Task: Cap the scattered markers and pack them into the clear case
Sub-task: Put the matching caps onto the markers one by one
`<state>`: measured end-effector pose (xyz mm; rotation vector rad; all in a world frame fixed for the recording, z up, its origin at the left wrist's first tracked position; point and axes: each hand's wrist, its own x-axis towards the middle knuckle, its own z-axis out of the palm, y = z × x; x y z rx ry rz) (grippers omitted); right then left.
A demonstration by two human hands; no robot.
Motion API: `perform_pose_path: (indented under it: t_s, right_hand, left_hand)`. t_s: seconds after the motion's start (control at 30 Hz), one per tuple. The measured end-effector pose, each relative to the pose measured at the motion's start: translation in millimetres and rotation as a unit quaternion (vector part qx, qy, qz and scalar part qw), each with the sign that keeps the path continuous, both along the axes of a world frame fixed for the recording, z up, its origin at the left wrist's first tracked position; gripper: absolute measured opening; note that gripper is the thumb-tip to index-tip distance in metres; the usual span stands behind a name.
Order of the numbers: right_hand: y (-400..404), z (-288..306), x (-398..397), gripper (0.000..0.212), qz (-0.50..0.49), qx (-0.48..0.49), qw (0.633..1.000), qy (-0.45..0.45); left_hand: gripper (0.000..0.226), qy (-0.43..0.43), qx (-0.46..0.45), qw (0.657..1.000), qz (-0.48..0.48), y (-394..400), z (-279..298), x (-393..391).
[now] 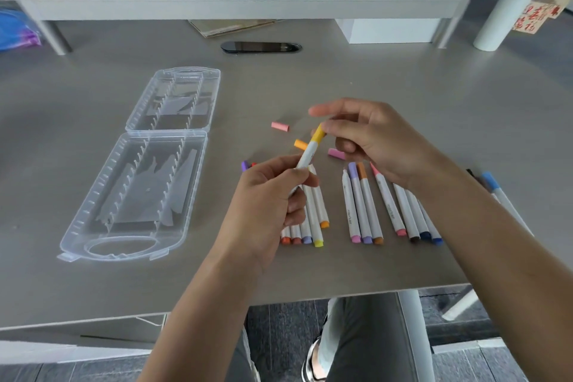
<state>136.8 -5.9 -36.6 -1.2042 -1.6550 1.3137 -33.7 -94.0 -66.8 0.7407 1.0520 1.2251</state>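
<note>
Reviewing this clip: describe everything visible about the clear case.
The clear case is transparent plastic, hinged, and lies fully open and flat on the grey table's left side. Both halves carry rows of small ribs for slots; the near half has an oval handle cutout and edge latches. No markers are in it, and neither hand touches it.

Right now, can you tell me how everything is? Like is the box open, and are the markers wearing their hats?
Clear case: open flat, no markers inside.
Yellow marker: held in the air, yellow cap on its tip.
Left hand: grips the marker's barrel.
Right hand: pinches the yellow cap.
Pink cap: loose on the table.
Orange cap: loose on the table.
Pink marker: lying down, tip uncapped.
Blue marker: lying down, capped.
</note>
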Motion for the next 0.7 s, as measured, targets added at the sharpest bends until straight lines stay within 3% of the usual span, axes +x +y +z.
perform_pose_path:
  t_s: [0.2, 0.4, 0.7]
  right_hand:
    - [-11.2, -13.3, -0.6, 0.009, -0.105, -0.047, 0.989, 0.089]
    - [-24.4, -24.3, 7.2, 0.009, -0.132, -0.038, 0.986, 0.090]
    - [-25.2, -12.6, 13.4, 0.007, -0.154, -0.059, 0.984, 0.060]
  left_hand:
    - [0.022, -0.001, -0.007, 1.000, 0.021, -2.6, 0.8, 17.8]
    - [0.020, -0.016, -0.025, 0.999, 0.035, -9.8, 3.0, 31.3]
    - [0.017, 0.032, 0.011, 0.999, 0.012, -25.3, 12.7, 27.1]
